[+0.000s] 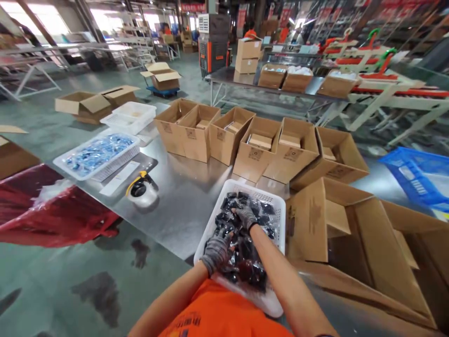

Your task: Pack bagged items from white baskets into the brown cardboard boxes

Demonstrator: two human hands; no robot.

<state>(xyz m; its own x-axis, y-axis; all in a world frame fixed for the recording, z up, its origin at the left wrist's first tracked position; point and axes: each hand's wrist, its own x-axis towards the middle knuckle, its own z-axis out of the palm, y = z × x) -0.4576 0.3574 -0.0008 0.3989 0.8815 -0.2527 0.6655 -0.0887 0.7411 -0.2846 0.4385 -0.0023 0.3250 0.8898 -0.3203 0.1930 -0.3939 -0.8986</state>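
Two gloved hands dig in a white basket of shiny black packets.

The left hand (216,253) curls around black packets (245,262); the right hand (246,217) rests bent on them. The holey plastic basket (277,206) sits on a smooth metal table (178,196), near six brown cardboard boxes (257,152).

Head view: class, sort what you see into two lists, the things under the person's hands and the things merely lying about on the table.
In hand:
left hand
right hand
black packets
white basket

Lying about:
row of open cartons
tray of blue packets
tape dispenser
red bag
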